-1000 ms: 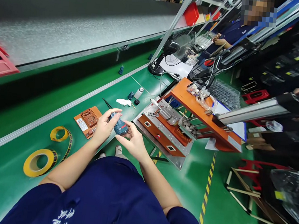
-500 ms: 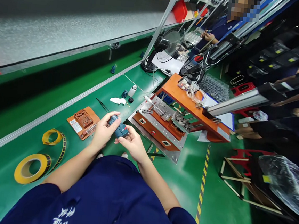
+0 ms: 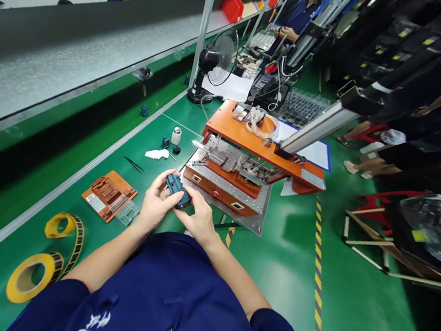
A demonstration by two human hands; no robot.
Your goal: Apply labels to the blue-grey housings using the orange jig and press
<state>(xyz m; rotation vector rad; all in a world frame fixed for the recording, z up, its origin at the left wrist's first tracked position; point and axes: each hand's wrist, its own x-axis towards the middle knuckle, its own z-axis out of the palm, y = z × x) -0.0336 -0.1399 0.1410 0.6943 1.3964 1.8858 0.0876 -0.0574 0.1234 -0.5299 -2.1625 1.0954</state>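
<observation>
Both hands hold a dark blue plastic device housing (image 3: 176, 186) in front of my body, above the front edge of the green bench. My left hand (image 3: 157, 201) grips its near left side, with the thumb lying across the face. At the right end, the fingers of my right hand (image 3: 199, 216) are wrapped round the edge. A recessed face with slots is turned up; the underside is hidden. To the left lies an orange fixture (image 3: 104, 192) with a clear plastic flap. Black tweezers (image 3: 134, 165) rest behind my left hand.
An orange press fixture (image 3: 222, 186) with a metal plate stands right of my hands. Behind lie white tissue (image 3: 156, 154), a white bottle (image 3: 176, 136) and a black cap (image 3: 176, 150). Yellow label tape (image 3: 29, 277) is at left, a black fan (image 3: 208, 64) farther back. A co-worker's hands (image 3: 288, 33) are beyond.
The housing has been turned over in my hands: the face with the logo and red mark gave way to the slotted one. My view has shifted to the right.
</observation>
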